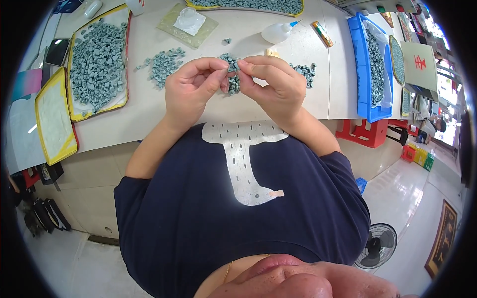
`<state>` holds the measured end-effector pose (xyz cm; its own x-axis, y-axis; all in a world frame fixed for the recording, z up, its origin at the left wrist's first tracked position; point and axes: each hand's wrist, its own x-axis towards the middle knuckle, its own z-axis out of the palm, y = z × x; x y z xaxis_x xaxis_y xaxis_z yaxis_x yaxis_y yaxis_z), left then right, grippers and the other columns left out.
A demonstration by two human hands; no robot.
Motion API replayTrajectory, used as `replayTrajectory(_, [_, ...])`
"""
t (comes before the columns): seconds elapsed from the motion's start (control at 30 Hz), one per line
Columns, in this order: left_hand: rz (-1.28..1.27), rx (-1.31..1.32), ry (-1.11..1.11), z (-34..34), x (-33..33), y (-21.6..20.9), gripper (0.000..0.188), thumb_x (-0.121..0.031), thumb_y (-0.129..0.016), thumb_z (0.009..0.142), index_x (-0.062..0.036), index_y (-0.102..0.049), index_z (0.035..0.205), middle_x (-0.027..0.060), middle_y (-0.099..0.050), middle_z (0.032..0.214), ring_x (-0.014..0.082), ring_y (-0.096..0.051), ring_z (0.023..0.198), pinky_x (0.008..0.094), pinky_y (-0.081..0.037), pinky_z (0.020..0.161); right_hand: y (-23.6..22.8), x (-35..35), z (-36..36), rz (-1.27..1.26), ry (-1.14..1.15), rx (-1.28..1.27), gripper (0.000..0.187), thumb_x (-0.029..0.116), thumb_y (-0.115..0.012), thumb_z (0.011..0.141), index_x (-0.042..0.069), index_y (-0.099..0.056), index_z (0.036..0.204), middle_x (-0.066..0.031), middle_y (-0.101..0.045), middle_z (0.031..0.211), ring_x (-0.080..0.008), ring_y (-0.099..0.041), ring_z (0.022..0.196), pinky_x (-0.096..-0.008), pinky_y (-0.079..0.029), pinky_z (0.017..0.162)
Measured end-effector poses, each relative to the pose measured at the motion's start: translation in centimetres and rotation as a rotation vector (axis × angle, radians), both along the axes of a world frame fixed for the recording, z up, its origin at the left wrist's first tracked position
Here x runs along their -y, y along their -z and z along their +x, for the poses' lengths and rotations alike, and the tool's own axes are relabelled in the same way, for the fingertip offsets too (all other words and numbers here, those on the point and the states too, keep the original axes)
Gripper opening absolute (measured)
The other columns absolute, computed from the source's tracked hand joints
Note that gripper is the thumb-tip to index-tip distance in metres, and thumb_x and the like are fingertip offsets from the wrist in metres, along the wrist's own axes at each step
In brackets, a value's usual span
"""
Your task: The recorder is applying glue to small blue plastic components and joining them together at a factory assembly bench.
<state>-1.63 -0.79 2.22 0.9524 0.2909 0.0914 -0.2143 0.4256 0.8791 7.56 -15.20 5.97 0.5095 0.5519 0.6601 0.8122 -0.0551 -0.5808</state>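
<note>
Over the table's near middle, my left hand (195,88) and my right hand (277,83) face each other, fingertips pinched closed and almost meeting. Between them shows a small grey-green stone (231,64), partly hidden by the fingers. A small heap of like stones (233,85) lies just behind and below the fingertips, so the held piece's outline is hard to separate. To the left of my left hand spreads a looser heap of paler stones (166,65). Partly behind my right hand is another small heap of darker stones (307,74). One little cluster (226,41) sits farther out.
A yellow-edged tray of stones (97,64) stands left, beside a second yellow-edged tray (51,116) and a phone (57,52). Farther out are a greenish slab (202,37), a squeeze bottle (276,34) and an orange-and-green tube (322,34). A blue crate (363,69) stands right.
</note>
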Motion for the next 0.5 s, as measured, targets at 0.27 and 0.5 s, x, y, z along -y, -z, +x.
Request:
replayTrajectory(0.27, [0.055, 0.018, -0.031, 0.0, -0.29, 0.34, 0.015, 0.0, -0.059, 0.089, 0.0063, -0.06, 0.104, 0.0085, -0.063, 0.093, 0.0126, -0.061, 0.077, 0.0249, -0.052, 0.07, 0.16, -0.34, 0.06, 0.005, -0.02, 0.083, 0.022, -0.009, -0.074, 0.065, -0.001, -0.067, 0.084, -0.0104, -0.068, 0.082, -0.0165, -0.064, 0.067, -0.0235, -0.052, 0.056])
replayTrajectory(0.5, [0.317, 0.087, -0.122, -0.22, -0.39, 0.23, 0.013, 0.003, -0.061, 0.087, 0.0042, -0.062, 0.1, 0.008, -0.064, 0.093, 0.0112, -0.061, 0.075, 0.0231, -0.052, 0.066, 0.5, -0.54, 0.1, 0.012, -0.053, 0.139, 0.022, -0.01, -0.074, 0.064, -0.001, -0.067, 0.084, -0.0102, -0.068, 0.082, -0.0168, -0.063, 0.066, -0.0233, -0.05, 0.055])
